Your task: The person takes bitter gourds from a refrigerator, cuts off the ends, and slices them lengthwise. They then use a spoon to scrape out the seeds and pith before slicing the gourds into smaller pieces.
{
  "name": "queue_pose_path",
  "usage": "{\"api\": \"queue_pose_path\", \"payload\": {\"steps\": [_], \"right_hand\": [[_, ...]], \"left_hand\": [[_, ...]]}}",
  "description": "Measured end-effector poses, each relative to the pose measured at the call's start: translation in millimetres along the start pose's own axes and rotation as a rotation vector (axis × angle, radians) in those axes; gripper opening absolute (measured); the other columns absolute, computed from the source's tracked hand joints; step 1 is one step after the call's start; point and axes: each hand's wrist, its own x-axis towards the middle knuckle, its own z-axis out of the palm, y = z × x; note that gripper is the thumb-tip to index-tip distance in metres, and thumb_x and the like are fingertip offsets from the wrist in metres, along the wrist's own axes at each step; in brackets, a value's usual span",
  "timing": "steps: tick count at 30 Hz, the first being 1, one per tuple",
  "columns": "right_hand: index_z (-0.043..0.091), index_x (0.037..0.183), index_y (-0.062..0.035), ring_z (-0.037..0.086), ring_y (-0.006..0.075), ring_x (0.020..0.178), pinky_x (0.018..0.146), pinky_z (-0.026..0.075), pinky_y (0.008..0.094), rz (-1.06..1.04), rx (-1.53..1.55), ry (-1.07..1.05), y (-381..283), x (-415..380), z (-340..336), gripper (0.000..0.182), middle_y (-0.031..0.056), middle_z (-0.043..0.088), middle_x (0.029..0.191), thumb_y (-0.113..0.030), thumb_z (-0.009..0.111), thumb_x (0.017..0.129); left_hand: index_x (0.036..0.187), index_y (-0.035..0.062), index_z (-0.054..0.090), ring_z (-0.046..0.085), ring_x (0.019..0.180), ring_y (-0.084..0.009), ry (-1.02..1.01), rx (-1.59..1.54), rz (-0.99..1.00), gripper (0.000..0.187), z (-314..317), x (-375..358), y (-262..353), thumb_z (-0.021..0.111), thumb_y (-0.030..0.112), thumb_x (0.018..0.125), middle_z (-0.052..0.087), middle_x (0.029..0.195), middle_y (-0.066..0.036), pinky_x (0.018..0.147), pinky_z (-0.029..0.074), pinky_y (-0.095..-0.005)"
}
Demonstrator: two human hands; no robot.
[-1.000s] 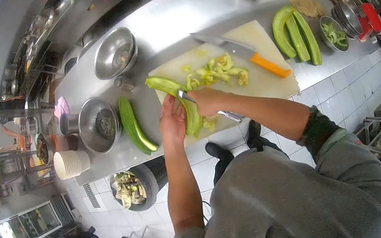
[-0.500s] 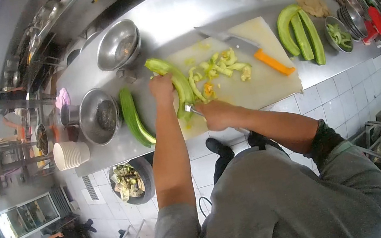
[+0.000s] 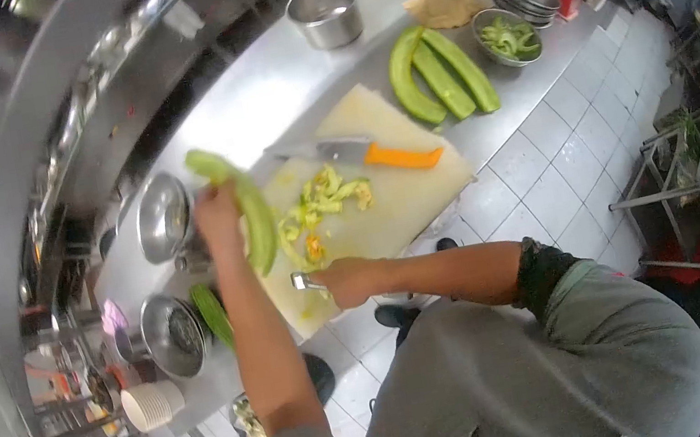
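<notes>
My left hand (image 3: 218,213) is closed around a long, curved green gourd piece (image 3: 258,225), lifted at the left side of the white cutting board (image 3: 404,209). In my right hand (image 3: 349,281) is a peeler (image 3: 301,280) with a shiny metal head, over the board's near edge and apart from the gourd. Soft yellow-green gourd scraps (image 3: 323,197) with orange bits lie on the board between the hands. Beyond them rests a knife (image 3: 400,155) with an orange handle. A darker green gourd (image 3: 211,314) lies left of my left forearm, partly hidden.
Several pale green gourd pieces (image 3: 442,78) lie right of the board, beside a bowl of green slices (image 3: 509,39). A metal pot (image 3: 326,17) stands at the back. Metal bowls (image 3: 173,333) and stacked paper cups (image 3: 152,405) are at left. A scrap bin (image 3: 320,381) stands below the counter.
My left hand has raised the gourd piece off the board, away from the peeler, which touched its near end before. The view has turned toward the right.
</notes>
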Motion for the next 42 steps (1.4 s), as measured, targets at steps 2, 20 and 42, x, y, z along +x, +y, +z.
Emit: {"api": "queue_pose_path", "payload": {"steps": [2, 20, 42], "right_hand": [[0.042, 0.141, -0.0053, 0.065, 0.0420, 0.093, 0.078, 0.051, 0.0492, -0.091, -0.084, -0.040, 11, 4, 2, 0.061, 0.0301, 0.065, 0.101, -0.014, 0.056, 0.083], [0.047, 0.134, -0.0034, 0.065, 0.0412, 0.090, 0.074, 0.051, 0.0493, -0.242, -0.134, -0.212, 13, -24, -11, 0.061, 0.0255, 0.066, 0.094, -0.007, 0.058, 0.074], [0.040, 0.139, -0.0039, 0.059, 0.0398, 0.108, 0.092, 0.046, 0.0461, 0.196, -0.153, 0.213, 50, 64, -41, 0.060, 0.0289, 0.059, 0.119, -0.013, 0.054, 0.081]], "left_hand": [[0.101, -0.0079, 0.067, 0.067, 0.068, -0.0197, -0.179, 0.074, 0.026, 0.030, 84, 3, 26, 0.071, 0.016, 0.083, 0.070, 0.082, -0.014, 0.060, 0.054, -0.0315], [0.115, -0.0055, 0.063, 0.069, 0.094, -0.0267, 0.067, 0.503, 0.311, 0.037, -11, -68, 2, 0.068, 0.020, 0.088, 0.071, 0.104, -0.019, 0.085, 0.052, -0.0353], [0.098, -0.0105, 0.059, 0.064, 0.090, -0.0444, 0.335, 0.403, -0.221, 0.057, -210, -183, -181, 0.079, 0.037, 0.074, 0.066, 0.096, -0.030, 0.078, 0.051, -0.0467]]}}
